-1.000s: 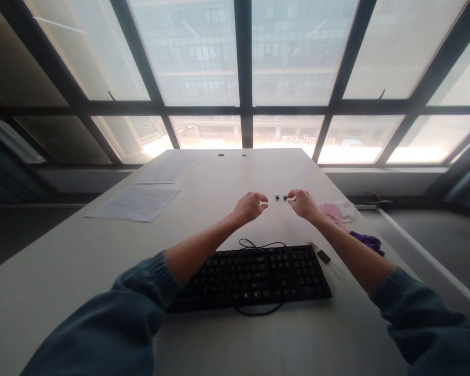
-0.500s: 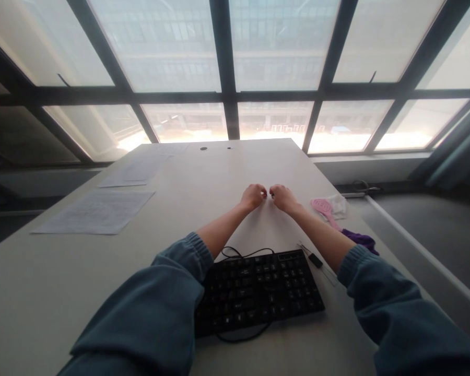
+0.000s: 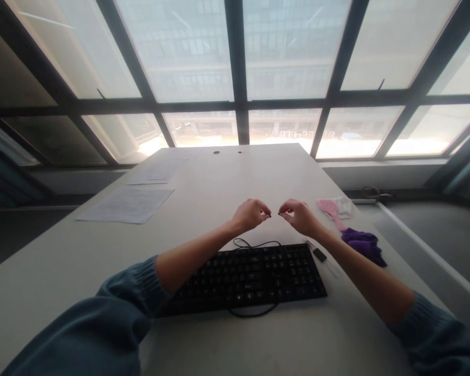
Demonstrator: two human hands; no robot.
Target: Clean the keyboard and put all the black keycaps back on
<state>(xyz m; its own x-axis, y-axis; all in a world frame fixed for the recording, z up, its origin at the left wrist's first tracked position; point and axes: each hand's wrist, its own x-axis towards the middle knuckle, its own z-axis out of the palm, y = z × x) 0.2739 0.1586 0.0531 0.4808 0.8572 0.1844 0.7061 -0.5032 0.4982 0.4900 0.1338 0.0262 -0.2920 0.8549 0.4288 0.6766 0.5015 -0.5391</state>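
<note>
My left hand (image 3: pixel 251 215) is closed in a pinch above the white table, a tiny dark thing (image 3: pixel 270 215) at its fingertips. Facing it with a small gap between, my right hand (image 3: pixel 298 216) pinches as well, and a dark speck (image 3: pixel 280 213) shows at its fingertips. Both pieces are too small to name. A black keyboard (image 3: pixel 254 279) lies below the hands, its left end partly behind my left forearm. The keyboard's thin cable (image 3: pixel 254 245) loops at its far edge. Beside the keyboard's right end is a small black piece with thin wires (image 3: pixel 320 255).
On the right of the table (image 3: pixel 219 177) lie a pink brush (image 3: pixel 329 208), a white cloth or wrapper (image 3: pixel 343 209) and a purple cloth (image 3: pixel 363 245). Papers (image 3: pixel 129 204) are spread on the left. Large windows (image 3: pixel 188 52) rise beyond the far edge.
Both hands have drawn back nearer to me, and the gap between them has grown slightly. My forearms are spread wider, uncovering more of the keyboard. The view has shifted a little.
</note>
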